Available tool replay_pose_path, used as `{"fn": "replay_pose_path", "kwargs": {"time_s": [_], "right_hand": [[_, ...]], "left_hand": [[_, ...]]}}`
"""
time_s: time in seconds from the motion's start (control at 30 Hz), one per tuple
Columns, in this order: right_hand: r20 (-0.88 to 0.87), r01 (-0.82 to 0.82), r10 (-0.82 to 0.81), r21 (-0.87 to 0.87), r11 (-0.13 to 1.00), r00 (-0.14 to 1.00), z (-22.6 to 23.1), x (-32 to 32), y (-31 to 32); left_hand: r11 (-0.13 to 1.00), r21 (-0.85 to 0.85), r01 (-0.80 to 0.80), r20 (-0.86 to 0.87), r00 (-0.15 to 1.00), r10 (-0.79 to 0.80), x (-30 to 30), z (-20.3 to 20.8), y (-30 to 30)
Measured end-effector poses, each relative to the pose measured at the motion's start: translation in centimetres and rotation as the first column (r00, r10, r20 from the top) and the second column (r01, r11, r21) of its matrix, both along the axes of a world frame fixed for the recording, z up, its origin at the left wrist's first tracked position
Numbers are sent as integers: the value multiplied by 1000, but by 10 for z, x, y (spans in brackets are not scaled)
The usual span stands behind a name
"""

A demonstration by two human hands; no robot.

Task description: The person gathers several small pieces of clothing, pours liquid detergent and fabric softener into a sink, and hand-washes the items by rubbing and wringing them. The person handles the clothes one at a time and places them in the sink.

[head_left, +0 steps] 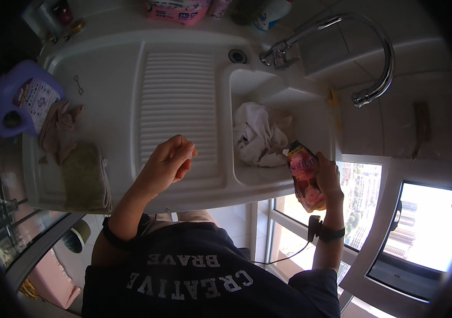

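In my right hand (328, 177) is a dark fabric softener pouch (304, 180) printed with pink flowers, held tilted at the basin's right front edge. Its top points toward a crumpled white cloth (258, 135) lying in the basin (308, 124). I cannot see anything pouring from it. My left hand (172, 161) is closed, fingers curled, above the front of the ribbed washboard (178, 90). Whatever those fingers may hold is hidden.
A chrome tap (388, 58) arches at the back right, its spout turned away from the basin. To the left are a purple jug (29, 98), a brownish cloth (59, 130) and a green cloth (85, 177). A pink package (175, 11) and bottles line the back.
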State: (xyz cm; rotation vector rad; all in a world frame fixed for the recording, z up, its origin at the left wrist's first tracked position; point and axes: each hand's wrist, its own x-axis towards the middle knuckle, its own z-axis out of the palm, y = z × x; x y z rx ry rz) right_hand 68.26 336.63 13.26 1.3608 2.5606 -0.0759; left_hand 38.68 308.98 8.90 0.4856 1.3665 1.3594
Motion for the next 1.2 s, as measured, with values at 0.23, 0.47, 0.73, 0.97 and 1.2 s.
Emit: {"fn": "replay_pose_path", "kwargs": {"time_s": [0.23,0.47,0.73,0.97,1.2], "right_hand": [[95,-74,64,106,992,993,-21,8,15],[128,1,-17,126,992,992,-24,16,25],[178,-65,33,181,981,983,-52,22,24],[61,-64,49,268,961,997,-45,19,20],[72,-64,49,220,973,996,-64,18,12]], "left_hand": [[1000,-10,1,-31,1000,-1,0,-2,-5],[1000,-5,-26,-59,998,26,4,-4,-8],[999,-33,-6,-34,999,5,5,-2,-8],[1000,18,-17,-13,1000,17,10,-3,-8],[1000,-10,0,-62,998,0,12,-2,-9]]}}
